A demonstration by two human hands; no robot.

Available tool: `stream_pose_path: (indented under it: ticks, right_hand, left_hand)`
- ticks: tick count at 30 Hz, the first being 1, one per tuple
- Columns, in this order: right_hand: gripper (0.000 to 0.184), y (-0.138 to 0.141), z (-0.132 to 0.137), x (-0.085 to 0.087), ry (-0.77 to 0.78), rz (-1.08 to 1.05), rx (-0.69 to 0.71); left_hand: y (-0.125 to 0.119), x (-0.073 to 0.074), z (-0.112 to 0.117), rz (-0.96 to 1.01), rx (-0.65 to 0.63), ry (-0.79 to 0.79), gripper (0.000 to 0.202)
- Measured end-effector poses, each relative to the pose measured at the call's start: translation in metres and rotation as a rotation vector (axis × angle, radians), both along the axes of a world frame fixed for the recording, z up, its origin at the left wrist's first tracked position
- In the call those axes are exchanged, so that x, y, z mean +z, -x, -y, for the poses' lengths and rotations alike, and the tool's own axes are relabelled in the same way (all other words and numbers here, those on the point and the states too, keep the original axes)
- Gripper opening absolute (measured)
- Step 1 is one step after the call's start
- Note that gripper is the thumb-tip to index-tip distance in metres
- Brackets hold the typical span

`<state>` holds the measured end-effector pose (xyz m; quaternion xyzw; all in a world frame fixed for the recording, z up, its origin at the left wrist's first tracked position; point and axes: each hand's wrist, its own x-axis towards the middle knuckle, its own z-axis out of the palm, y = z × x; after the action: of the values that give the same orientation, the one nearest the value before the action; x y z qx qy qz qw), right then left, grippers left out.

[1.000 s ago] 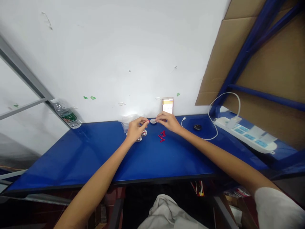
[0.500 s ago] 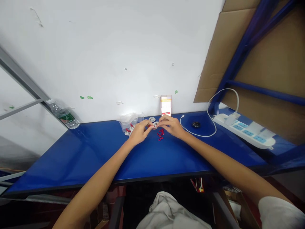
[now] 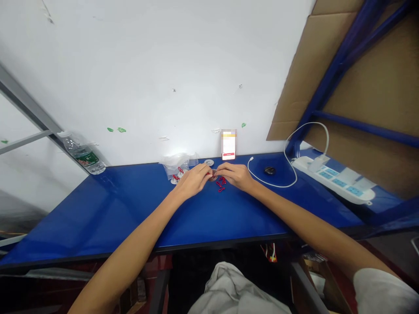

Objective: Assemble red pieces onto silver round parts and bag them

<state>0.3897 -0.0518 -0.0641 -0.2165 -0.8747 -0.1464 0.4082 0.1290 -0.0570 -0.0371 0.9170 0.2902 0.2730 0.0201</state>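
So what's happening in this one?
A person works at a blue table with both bare hands over a small round disc. The left hand pinches what looks like a red cord; the right hand meets it there, its grip partly hidden. A second disc lies just behind, and loose red loops lie nearer the person. By the plastic bag, discs with red loops sit partly behind the left hand.
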Motion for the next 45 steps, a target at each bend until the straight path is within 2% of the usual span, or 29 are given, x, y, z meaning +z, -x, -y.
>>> stream_pose_path:
  ticks: [4,8,15,20,26,32,37,42,45]
  right_hand:
    - [0.032,0.0,0.001,0.001,0.025,0.021,-0.027]
    - [0.033,0.0,0.001,0.0,0.057,0.057,-0.055]
    - [0.033,0.001,0.003,0.003,0.051,0.055,-0.065]
    - [0.031,0.002,0.004,0.002,0.045,0.068,-0.056]
    - [0.03,0.003,0.004,-0.002,0.037,0.102,-0.085]
    - [0.028,0.002,0.003,-0.002,0.056,0.071,-0.051]
    - [0.03,-0.001,0.001,-0.004,0.092,0.054,-0.046]
    - [0.029,-0.001,0.002,-0.003,0.071,0.11,-0.071]
    - [0.029,0.0,0.004,-0.001,0.04,0.116,-0.071]
  left_hand:
    - [-0.003,-0.002,0.003,-0.089,0.062,-0.081,0.023]
    - [-0.006,-0.005,0.004,-0.101,0.048,-0.085,0.023]
    - [-0.006,-0.013,-0.004,0.155,0.018,0.161,0.018]
    - [-0.003,-0.011,-0.006,0.119,-0.048,0.211,0.016]
    - [0.0,-0.005,-0.006,0.014,-0.087,0.171,0.017]
    - [0.003,-0.001,-0.004,0.017,-0.123,0.177,0.021]
    - [0.0,-0.003,-0.001,0.038,-0.072,0.135,0.023]
    - [-0.004,-0.003,0.003,-0.076,-0.016,0.03,0.021]
    - [-0.004,-0.002,0.003,-0.055,-0.034,0.081,0.02]
